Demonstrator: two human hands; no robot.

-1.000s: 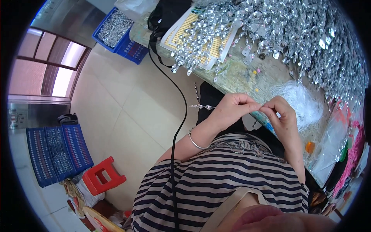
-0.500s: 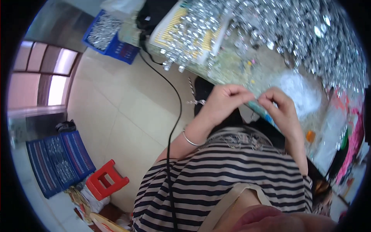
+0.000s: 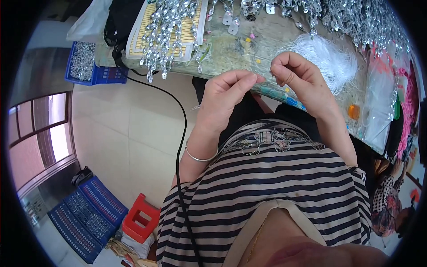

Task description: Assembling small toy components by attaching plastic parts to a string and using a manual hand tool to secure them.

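Observation:
My left hand (image 3: 227, 98), with a bangle (image 3: 200, 159) on its wrist, is closed in a pinch at the table's near edge. Facing it, a short gap away, my right hand (image 3: 307, 84) also pinches thumb against fingers. Whatever sits between the fingertips is too fine to make out. Just beyond the right hand, a loose bundle of white thread (image 3: 327, 60) lies on the worn greenish table (image 3: 227, 49). To the far left, strands of shiny silver beads (image 3: 167, 38) lie across a yellow ribbed mat (image 3: 142, 33) and hang over the edge.
A large heap of silver bead strands (image 3: 351, 22) covers the far right. An orange piece (image 3: 353, 111) and clear plastic bags (image 3: 378, 115) lie at the right. A black cable (image 3: 180, 142) runs past my left arm. Blue crates (image 3: 82, 66) and a red stool (image 3: 141, 219) stand on the floor.
The view has shifted, so the table shows more fully. My pinched fingertips, nearly touching before, are slightly farther apart, and the right hand is a little higher than the left.

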